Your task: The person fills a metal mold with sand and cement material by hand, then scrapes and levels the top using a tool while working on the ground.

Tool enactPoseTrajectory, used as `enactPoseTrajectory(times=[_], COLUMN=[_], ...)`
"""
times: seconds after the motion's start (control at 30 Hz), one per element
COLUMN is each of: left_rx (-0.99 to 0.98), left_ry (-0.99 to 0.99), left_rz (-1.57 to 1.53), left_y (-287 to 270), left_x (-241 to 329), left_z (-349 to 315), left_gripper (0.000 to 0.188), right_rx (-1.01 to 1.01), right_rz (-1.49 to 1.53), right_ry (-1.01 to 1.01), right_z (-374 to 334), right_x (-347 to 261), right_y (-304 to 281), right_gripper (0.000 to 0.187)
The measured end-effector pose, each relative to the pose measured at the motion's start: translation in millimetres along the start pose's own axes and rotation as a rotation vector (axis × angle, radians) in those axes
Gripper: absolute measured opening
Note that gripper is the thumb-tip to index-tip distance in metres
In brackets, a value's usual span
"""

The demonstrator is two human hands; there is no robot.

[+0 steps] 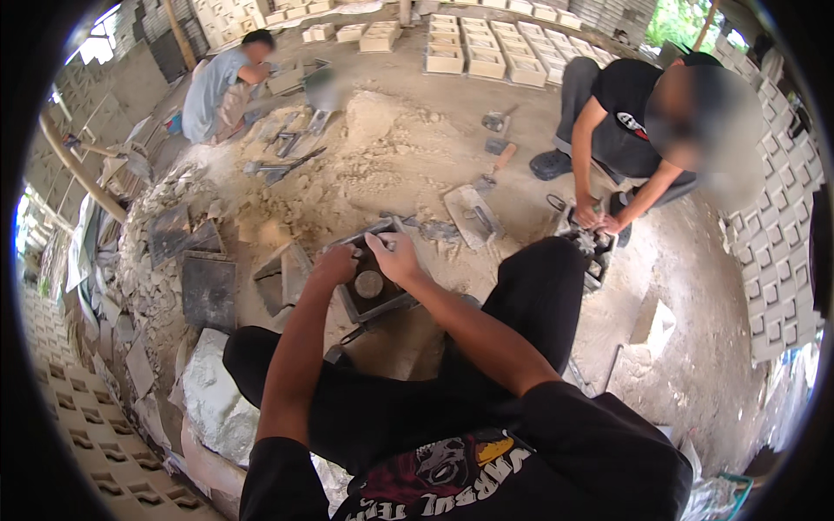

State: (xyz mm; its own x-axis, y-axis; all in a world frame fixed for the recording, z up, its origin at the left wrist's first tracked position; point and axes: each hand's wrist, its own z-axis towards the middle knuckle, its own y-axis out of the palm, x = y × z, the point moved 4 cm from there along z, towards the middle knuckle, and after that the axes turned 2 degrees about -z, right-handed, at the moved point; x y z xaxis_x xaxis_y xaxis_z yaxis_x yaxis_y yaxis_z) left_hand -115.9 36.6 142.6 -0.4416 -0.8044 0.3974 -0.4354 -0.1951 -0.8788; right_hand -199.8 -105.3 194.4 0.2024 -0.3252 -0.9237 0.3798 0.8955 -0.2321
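Observation:
A dark square metal mould [372, 289] with a round grey core in its middle lies on the sandy ground in front of my knees. My left hand [335, 263] grips the mould's left rim. On its far right rim rests my right hand [393, 255], fingers curled over the edge. Both forearms reach in from below, over my black trousers.
A sand heap [382, 152] lies beyond the mould, with trowels and flat dark plates [208, 291] around it. A person in black [621, 122] crouches at right over another mould; a person in grey [217, 87] squats far left. Rows of cast blocks [486, 48] stand behind.

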Motion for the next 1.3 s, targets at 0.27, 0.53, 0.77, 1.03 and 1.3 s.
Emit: enactPoseTrajectory(times=[0.27, 0.53, 0.77, 1.03, 1.3], left_rx=[0.082, 0.076, 0.06, 0.062, 0.102], left_ry=[0.004, -0.059, 0.06, 0.001, 0.108], left_rz=[0.006, -0.03, 0.037, 0.076, 0.009], left_y=[-8.3, -22.3, -14.8, -4.1, -5.5], left_x=[6.2, 18.4, 36.3, -11.5, -9.8], left_z=[-0.4, -10.0, -9.6, -8.1, -1.2], left_gripper=[0.025, 0.031, 0.027, 0.029, 0.035], right_rx=[0.026, -0.157, -0.115, -0.237, -0.123], right_rz=[-0.045, -0.011, 0.187, 0.079, 0.201], right_ry=[-0.089, -0.013, 0.12, 0.282, 0.214], right_z=[-8.5, 3.4, 3.0, 2.3, 5.7], right_x=[21.3, 22.0, 23.5, 10.9, 36.3], right_y=[10.3, -1.8, -9.6, -6.7, -3.3], right_gripper=[0.03, 0.036, 0.044, 0.055, 0.058])
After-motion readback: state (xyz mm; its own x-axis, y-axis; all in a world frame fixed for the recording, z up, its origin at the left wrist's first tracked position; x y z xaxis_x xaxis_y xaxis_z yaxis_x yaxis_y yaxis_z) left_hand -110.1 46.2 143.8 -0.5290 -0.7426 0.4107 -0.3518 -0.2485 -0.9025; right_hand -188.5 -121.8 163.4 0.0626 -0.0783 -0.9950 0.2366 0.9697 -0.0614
